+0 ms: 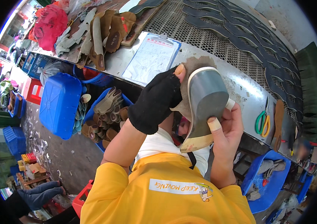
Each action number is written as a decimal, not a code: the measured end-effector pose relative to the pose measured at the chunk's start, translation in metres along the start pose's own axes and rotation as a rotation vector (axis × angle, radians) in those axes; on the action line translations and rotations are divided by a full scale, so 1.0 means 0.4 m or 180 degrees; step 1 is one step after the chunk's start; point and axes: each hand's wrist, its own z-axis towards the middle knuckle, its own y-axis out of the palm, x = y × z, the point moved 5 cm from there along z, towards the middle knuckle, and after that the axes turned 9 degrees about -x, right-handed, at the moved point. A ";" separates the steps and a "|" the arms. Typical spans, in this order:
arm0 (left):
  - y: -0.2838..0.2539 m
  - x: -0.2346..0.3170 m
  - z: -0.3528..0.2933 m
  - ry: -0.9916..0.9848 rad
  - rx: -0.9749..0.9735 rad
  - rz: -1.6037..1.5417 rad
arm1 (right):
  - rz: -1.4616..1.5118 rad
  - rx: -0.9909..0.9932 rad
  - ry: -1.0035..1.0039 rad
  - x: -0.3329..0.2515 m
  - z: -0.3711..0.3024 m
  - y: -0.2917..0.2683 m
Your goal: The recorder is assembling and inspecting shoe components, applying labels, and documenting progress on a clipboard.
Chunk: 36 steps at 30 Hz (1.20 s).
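Note:
A dark grey shoe sole with a raised heel is held up in front of me, underside toward me, pale at its lower end. Grey-brown suede leather shows along its left side and beyond the heel; how it joins the sole is hidden. My left hand, in a black glove with the thumb tip bare, pinches the suede beside the heel. On the opposite edge, my right hand grips the sole between thumb and fingers. Tape wraps its thumb and a fingertip.
A clipboard with papers lies on the metal bench. Leather pieces are piled at the far left, dark soles on a mesh surface at the far right. Scissors lie near the right edge. Blue tubs stand below.

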 end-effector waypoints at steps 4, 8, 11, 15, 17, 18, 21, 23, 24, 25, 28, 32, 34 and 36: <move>0.035 0.025 -0.008 0.0334 -0.0377 -0.0329 | 0.0015 0.0044 0.0037 0.004 0.003 0.008; 0.034 0.019 -0.012 0.0190 -0.0313 -0.0591 | 0.0020 0.0029 0.0060 0.006 0.005 0.012; 0.029 0.019 -0.012 0.0158 -0.0246 -0.0546 | 0.0003 0.0047 0.0058 0.006 0.006 0.013; 0.025 0.017 -0.018 0.0118 -0.0065 -0.0409 | 0.0061 0.0043 0.0039 0.007 0.006 0.013; 0.025 0.016 -0.024 0.0073 0.0066 -0.0388 | -0.0044 0.0030 0.0063 0.009 0.006 0.012; 0.024 0.016 -0.026 0.0049 0.0129 -0.0379 | -0.0047 0.0035 0.0069 0.010 0.006 0.012; 0.024 0.019 -0.035 -0.0215 0.0144 -0.0180 | -0.0030 0.0050 0.0102 0.014 0.004 0.011; -0.004 0.017 -0.041 -0.0251 0.0043 -0.0192 | -0.0077 0.0007 0.0101 0.014 0.003 0.010; -0.004 0.021 -0.042 -0.0274 -0.0065 -0.0200 | -0.0082 0.0002 0.0119 0.016 0.005 0.010; 0.007 0.019 -0.040 -0.0280 -0.0052 -0.0217 | -0.0019 0.0046 0.0143 0.018 0.008 0.008; 0.050 0.049 -0.025 0.0119 -0.0081 0.0084 | 0.0040 0.0017 0.0265 0.027 0.018 -0.003; 0.024 0.045 -0.003 -0.0156 0.0318 0.0549 | 0.0289 -0.0378 0.0356 0.038 0.029 -0.022; 0.012 0.042 0.010 0.0130 0.0220 0.0723 | 0.0377 -0.0362 0.0360 0.041 0.035 -0.038; 0.000 0.039 0.000 0.0247 -0.0177 0.0409 | 0.0541 -0.0311 0.0245 0.039 0.041 -0.050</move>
